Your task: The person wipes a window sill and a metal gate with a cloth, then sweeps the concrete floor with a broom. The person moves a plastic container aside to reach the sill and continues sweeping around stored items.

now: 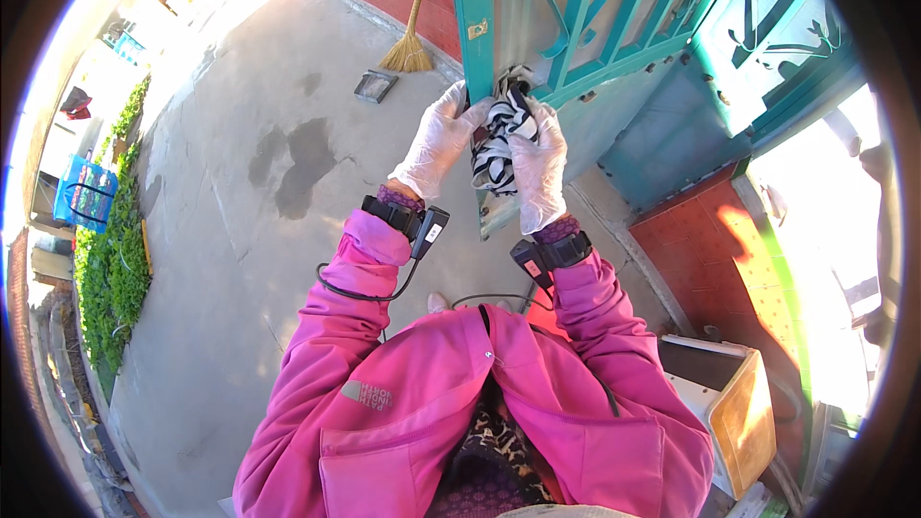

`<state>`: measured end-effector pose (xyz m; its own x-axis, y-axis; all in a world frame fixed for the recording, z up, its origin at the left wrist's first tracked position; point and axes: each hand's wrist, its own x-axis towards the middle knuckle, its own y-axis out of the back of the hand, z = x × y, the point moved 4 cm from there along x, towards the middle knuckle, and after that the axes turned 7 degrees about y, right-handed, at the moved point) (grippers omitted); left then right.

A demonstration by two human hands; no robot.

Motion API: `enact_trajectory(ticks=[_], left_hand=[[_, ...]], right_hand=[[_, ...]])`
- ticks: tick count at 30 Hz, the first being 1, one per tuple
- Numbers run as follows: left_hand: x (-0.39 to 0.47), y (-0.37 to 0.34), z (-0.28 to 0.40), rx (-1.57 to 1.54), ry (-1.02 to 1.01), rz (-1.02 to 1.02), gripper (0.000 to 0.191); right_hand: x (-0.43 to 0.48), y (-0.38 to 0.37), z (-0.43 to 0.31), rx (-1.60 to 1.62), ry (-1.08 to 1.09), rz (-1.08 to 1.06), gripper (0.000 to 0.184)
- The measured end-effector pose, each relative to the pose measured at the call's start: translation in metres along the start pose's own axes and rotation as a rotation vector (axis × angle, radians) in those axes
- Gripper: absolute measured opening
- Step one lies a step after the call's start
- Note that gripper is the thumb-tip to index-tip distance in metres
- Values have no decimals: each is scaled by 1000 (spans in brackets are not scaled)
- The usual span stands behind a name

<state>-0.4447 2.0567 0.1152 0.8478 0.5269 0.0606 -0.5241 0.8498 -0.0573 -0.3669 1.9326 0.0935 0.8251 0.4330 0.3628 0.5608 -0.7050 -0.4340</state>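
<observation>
A teal metal door [471, 21] with bars stands in front of me, its edge towards me. My left hand [439, 140], in a thin clear glove, is at the door's edge, thumb against the bunched cloth; its fingertips are partly hidden behind the edge. My right hand [540, 162], gloved too, grips a black-and-white striped cloth [495, 162] that lies crumpled against the door's lower frame. Part of the cloth hangs below between both hands. A small latch plate [477, 30] shows on the edge above them.
A straw broom [408, 50] leans on the red wall, beside a dustpan [375, 86]. Low green plants [111, 280] and a blue bag [85, 193] are at the left. An old wooden-sided box [741, 421] stands at the lower right, near a red tiled wall [705, 252].
</observation>
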Motion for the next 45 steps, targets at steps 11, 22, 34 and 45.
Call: enact_trajectory(ticks=[11, 22, 34, 45], left_hand=[[-6, -14, 61, -84, -501, 273, 49], [2, -14, 69, 0, -548, 507, 30], [3, -12, 80, 9, -623, 555, 26], [1, -11, 80, 234, -667, 668, 44]], right_hand=[[-42, 34, 45, -312, -137, -94, 64], [-37, 44, 51, 321, -395, 132, 14], [-34, 40, 37, 443, -434, 127, 11], [-38, 48, 8, -316, -80, -90, 41]])
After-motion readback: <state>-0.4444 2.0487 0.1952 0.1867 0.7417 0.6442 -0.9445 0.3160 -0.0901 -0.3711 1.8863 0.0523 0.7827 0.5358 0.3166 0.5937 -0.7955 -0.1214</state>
